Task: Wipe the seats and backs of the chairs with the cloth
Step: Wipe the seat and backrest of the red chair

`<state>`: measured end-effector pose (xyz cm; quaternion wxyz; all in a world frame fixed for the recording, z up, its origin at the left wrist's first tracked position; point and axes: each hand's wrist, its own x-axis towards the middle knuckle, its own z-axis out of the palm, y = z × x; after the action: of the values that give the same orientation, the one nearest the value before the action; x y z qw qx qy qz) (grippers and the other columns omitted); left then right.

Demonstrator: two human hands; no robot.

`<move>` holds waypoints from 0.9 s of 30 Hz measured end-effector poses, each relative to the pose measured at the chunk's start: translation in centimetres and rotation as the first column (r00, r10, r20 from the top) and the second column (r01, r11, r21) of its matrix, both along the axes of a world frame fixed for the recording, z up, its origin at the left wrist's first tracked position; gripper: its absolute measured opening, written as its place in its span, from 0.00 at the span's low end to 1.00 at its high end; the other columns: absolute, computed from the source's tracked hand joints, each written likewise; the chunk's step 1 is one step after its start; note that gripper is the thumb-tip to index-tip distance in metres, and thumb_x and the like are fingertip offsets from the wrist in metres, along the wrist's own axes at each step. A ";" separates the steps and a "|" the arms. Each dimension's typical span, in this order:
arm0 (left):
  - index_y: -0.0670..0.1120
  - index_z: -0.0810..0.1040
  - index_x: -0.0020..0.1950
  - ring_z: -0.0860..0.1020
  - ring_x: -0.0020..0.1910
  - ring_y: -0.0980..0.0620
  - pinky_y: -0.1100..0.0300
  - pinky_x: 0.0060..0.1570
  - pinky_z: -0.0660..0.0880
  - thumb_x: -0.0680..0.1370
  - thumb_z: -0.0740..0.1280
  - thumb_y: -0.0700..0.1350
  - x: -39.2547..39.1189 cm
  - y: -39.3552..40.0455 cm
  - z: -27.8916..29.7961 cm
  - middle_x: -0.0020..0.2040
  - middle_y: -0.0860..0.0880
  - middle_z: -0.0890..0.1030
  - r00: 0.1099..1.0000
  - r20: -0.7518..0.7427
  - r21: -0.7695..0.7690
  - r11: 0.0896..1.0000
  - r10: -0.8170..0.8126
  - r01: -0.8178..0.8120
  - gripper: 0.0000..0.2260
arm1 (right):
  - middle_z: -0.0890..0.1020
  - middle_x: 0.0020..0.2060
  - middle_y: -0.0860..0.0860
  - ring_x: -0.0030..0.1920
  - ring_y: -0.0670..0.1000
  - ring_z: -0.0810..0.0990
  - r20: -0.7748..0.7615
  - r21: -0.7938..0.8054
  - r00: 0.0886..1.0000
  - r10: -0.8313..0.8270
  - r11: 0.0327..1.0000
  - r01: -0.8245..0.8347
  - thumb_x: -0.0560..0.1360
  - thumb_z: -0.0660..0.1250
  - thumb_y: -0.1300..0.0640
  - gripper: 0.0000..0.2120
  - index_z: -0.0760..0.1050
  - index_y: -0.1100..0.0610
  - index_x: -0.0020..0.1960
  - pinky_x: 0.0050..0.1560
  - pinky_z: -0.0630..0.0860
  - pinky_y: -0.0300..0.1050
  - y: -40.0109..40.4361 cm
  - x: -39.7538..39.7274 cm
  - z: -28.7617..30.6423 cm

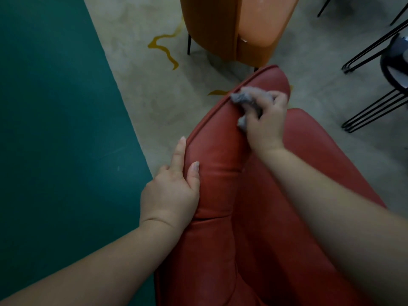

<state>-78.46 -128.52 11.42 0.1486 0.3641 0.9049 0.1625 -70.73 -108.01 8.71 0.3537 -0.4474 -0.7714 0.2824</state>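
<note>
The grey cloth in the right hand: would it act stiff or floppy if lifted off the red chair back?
Probably floppy: the grey cloth is crumpled into soft folds under the right hand, with a loose corner sticking out below the fingers. Likely light, since it bunches small in one hand. It should drape over the red chair, not hold shape.

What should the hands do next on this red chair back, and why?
Probably draw the right hand with the grey cloth back along the red chair's top edge toward the left hand. The cloth sits near the far end, while the left hand steadies the backrest.
</note>
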 end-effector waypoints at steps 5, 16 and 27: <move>0.64 0.46 0.75 0.73 0.39 0.47 0.57 0.38 0.63 0.77 0.45 0.64 0.0 0.0 0.1 0.50 0.47 0.77 1.000 0.015 0.007 1.000 0.011 -0.011 0.26 | 0.65 0.50 0.52 0.54 0.53 0.73 -0.030 -0.151 0.960 -0.277 0.951 0.269 0.75 0.67 0.57 0.13 0.79 0.49 0.59 0.61 0.68 0.34 3.0 -1.9 0.7; 0.63 0.48 0.75 0.77 0.44 0.43 0.57 0.39 0.63 0.77 0.44 0.62 -0.1 -0.2 0.0 0.51 0.47 0.78 1.000 0.015 0.030 1.000 -0.001 0.001 0.25 | 0.66 0.50 0.52 0.56 0.56 0.72 0.087 -0.009 0.978 -0.191 0.981 0.192 0.75 0.67 0.54 0.13 0.79 0.48 0.59 0.61 0.66 0.39 3.5 -1.8 1.1; 0.52 0.64 0.70 0.77 0.46 0.35 0.53 0.39 0.64 0.80 0.50 0.52 -0.1 0.0 -0.2 0.53 0.41 0.80 0.999 0.027 0.112 0.993 0.035 -0.038 0.19 | 0.74 0.50 0.60 0.50 0.62 0.73 0.229 0.068 0.922 0.312 0.940 -0.335 0.71 0.70 0.60 0.15 0.82 0.50 0.56 0.53 0.71 0.53 -3.8 0.2 2.0</move>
<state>-78.54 -128.50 11.20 0.1360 0.3532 0.8990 0.2202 -70.50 -111.78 10.68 0.2400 -0.3223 -0.8822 0.2455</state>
